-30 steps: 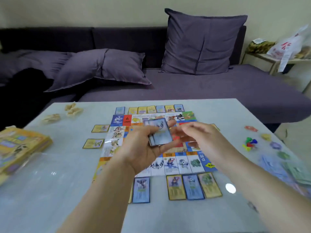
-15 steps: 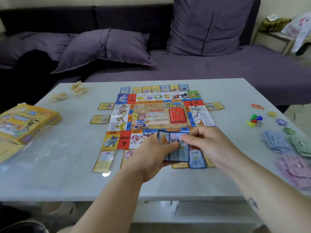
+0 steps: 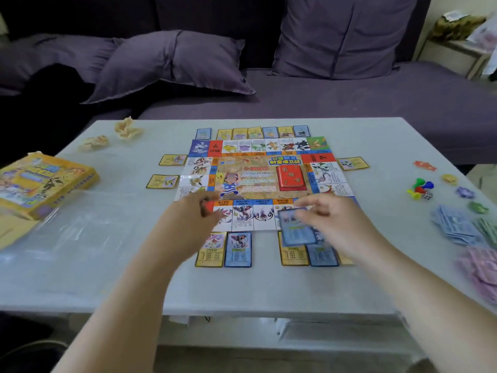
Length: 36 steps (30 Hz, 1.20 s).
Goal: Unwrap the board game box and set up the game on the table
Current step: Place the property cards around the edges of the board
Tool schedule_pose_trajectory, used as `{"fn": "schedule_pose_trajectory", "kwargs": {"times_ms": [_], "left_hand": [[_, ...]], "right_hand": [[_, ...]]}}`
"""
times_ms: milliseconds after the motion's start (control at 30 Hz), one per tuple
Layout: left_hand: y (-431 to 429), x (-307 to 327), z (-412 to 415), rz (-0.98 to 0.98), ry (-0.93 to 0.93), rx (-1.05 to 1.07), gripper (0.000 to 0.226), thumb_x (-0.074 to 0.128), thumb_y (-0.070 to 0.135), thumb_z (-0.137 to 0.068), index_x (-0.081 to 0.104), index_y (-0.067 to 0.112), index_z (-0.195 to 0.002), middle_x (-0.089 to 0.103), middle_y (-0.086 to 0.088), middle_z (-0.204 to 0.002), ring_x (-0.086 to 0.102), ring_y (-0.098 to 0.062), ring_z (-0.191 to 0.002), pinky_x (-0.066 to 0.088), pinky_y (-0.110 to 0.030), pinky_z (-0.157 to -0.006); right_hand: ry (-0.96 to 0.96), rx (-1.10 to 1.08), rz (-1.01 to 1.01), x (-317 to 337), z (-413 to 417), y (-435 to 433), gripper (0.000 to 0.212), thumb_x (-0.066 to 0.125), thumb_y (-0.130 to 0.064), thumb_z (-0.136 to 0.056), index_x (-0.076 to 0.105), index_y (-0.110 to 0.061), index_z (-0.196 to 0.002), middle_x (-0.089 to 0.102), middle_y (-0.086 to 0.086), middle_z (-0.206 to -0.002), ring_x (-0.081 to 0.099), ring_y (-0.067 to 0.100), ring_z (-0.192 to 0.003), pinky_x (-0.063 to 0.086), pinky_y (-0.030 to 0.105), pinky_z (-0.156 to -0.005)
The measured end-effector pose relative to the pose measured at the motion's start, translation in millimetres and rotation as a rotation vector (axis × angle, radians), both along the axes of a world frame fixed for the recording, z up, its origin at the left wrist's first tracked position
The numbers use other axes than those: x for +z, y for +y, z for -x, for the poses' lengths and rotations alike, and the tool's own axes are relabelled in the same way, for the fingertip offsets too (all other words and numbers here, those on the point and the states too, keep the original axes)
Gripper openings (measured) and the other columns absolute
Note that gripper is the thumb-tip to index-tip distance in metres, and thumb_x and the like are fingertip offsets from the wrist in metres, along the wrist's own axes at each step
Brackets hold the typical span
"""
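Observation:
The colourful game board [image 3: 258, 179] lies flat in the middle of the pale table [image 3: 242, 289], with a red card deck [image 3: 291, 177] on its centre. Property cards ring the board; a yellow card [image 3: 211, 250] and a blue card [image 3: 238, 250] lie along its near edge. My right hand [image 3: 341, 224] pinches a blurred blue card [image 3: 297, 227] just above the near-right row of cards. My left hand [image 3: 193, 219] hovers over the board's near-left corner, fingers loosely curled, with nothing visible in it.
The yellow game box [image 3: 40, 181] sits at the left edge beside clear plastic wrap [image 3: 80, 227]. Coloured pawns [image 3: 419, 187], a die [image 3: 428, 195] and stacks of paper money [image 3: 454, 224] lie at the right. Crumpled paper [image 3: 126, 127] is at the far left. A purple sofa [image 3: 349, 98] stands behind.
My hands have separated. The left hand let go of the cards and moved left; the right hand carries a blue card down toward the near-right row.

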State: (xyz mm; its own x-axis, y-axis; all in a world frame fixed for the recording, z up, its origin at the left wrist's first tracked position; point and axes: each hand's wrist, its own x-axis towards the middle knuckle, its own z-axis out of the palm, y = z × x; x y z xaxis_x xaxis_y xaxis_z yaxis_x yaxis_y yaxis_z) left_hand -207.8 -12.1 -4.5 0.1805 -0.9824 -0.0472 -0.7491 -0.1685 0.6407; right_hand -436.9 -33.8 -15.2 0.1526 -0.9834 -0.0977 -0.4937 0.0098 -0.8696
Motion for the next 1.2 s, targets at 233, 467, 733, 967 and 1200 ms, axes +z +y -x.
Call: {"fn": "schedule_pose_trajectory", "kwargs": {"times_ms": [233,467,733,967,1200], "left_hand": [[12,-30,16,-0.146,-0.277,-0.130,0.038,0.058,0.045,-0.088,0.050,0.030,-0.122,0.054,0.003,-0.103,0.055,-0.017,-0.092,0.048,-0.031,-0.078],[15,-42,24,-0.179,-0.292,-0.224,0.034,0.058,0.045,-0.088,0.049,0.032,-0.118,0.052,0.001,-0.109,0.049,-0.015,-0.090,0.047,-0.030,-0.078],[15,-45,12,-0.203,-0.262,-0.195,0.036,0.062,0.044,-0.086,0.049,0.032,-0.117,0.053,0.001,-0.113,0.055,-0.019,-0.095,0.051,-0.037,-0.084],[15,-47,12,-0.196,-0.268,-0.185,0.036,0.061,0.046,-0.085,0.048,0.032,-0.116,0.053,0.002,-0.113,0.055,-0.018,-0.094,0.052,-0.039,-0.084],[16,-46,11,-0.192,-0.260,-0.188,0.037,0.061,0.045,-0.085,0.049,0.029,-0.117,0.053,0.001,-0.112,0.054,-0.019,-0.092,0.050,-0.038,-0.083]], "right_hand": [[0.364,0.072,0.145,-31,-36,0,0.012,0.068,-0.039,-0.082,0.060,-0.033,-0.087,0.055,-0.010,-0.060,0.053,0.001,-0.064,0.035,0.025,-0.060],[0.436,0.085,0.185,-35,-43,2,0.012,0.065,-0.041,-0.084,0.056,-0.033,-0.086,0.053,-0.009,-0.059,0.050,0.000,-0.062,0.037,0.025,-0.068],[0.576,0.030,0.345,-40,-53,1,0.015,0.063,-0.046,-0.085,0.057,-0.034,-0.091,0.060,-0.014,-0.071,0.054,0.011,-0.089,0.023,0.031,-0.082],[0.796,0.065,0.421,-34,-53,2,0.035,0.056,-0.063,-0.081,0.061,-0.036,-0.102,0.057,-0.017,-0.097,0.047,0.014,-0.104,0.021,0.034,-0.080],[0.692,0.407,0.562,-32,-46,30,0.025,0.051,-0.026,-0.094,0.067,-0.027,-0.113,0.062,-0.014,-0.115,0.052,0.014,-0.110,0.022,0.029,-0.082]]}}
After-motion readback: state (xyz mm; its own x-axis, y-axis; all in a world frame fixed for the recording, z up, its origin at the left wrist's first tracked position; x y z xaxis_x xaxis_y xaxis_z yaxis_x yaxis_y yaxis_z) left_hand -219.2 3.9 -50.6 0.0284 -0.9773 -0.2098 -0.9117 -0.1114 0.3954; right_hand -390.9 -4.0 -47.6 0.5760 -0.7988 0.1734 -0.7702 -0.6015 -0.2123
